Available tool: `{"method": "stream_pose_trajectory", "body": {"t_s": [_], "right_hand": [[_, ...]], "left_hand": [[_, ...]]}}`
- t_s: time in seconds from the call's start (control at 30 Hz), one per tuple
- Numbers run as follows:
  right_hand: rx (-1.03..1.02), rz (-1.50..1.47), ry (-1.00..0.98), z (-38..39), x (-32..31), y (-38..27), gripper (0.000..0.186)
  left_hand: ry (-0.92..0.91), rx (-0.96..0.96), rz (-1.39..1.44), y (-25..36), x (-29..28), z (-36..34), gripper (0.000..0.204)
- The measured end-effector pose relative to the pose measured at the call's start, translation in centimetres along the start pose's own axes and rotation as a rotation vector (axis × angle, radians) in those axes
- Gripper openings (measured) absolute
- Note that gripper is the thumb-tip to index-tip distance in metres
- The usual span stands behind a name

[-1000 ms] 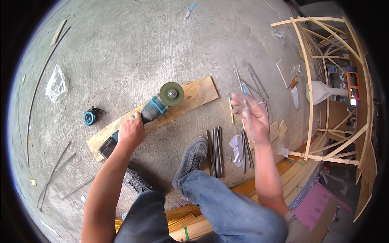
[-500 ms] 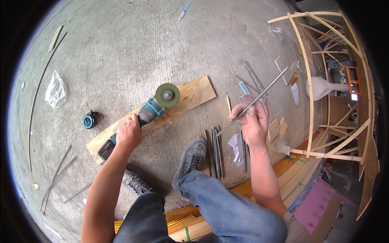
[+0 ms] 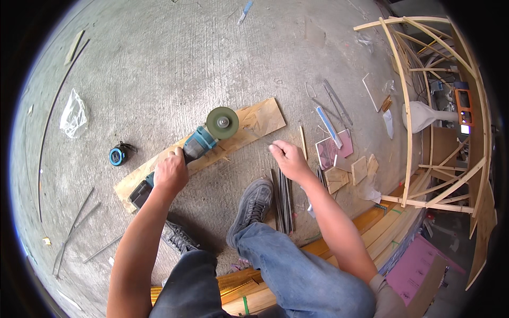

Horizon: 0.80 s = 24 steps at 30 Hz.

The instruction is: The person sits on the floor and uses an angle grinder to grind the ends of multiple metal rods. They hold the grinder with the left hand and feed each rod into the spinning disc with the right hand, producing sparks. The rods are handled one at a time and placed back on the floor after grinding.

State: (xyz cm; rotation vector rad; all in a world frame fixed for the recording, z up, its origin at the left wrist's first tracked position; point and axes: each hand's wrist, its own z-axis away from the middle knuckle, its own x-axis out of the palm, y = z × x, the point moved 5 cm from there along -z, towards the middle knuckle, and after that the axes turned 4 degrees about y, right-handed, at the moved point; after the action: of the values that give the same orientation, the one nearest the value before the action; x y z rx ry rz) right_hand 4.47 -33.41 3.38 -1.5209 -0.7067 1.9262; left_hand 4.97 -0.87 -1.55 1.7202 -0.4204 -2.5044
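Head view: the left hand [image 3: 170, 172] grips a teal and black angle grinder [image 3: 198, 146] that lies along a wooden board [image 3: 266, 117] on the concrete floor [image 3: 175, 69], its round green disc [image 3: 216, 117] overlapping the board's far edge. The right hand [image 3: 283, 159] hangs just beside the board's near edge with fingertips pinched together, though whether they hold anything cannot be told. Dark metal rods [image 3: 284, 204] lie near the right shoe [image 3: 251, 210].

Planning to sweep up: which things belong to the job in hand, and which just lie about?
Likely in the job:
angle grinder, held by the left hand
wooden board under it
metal rods near the right hand

Likely just lying about:
plastic bag
pink scraps
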Motion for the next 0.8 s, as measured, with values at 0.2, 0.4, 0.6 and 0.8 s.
{"method": "stream_pose_trajectory", "body": {"t_s": [0.2, 0.4, 0.6, 0.8], "right_hand": [[0.079, 0.154, 0.032, -2.1, 1.1, -0.1, 0.032], [-0.011, 0.135, 0.144, -2.9, 1.0, 0.1, 0.032], [-0.039, 0.116, 0.222, -3.2, 0.8, -0.1, 0.030], [-0.176, 0.147, 0.300, -3.0, 0.7, -0.3, 0.027]], "left_hand": [[-0.001, -0.003, -0.015, 0.0, 0.0, 0.0, 0.020], [-0.018, -0.013, -0.007, 0.0, 0.0, -0.1, 0.023], [-0.060, -0.049, 0.007, -0.5, 0.6, -0.3, 0.031], [-0.052, -0.046, 0.010, -0.4, 0.5, -0.3, 0.030]]}}
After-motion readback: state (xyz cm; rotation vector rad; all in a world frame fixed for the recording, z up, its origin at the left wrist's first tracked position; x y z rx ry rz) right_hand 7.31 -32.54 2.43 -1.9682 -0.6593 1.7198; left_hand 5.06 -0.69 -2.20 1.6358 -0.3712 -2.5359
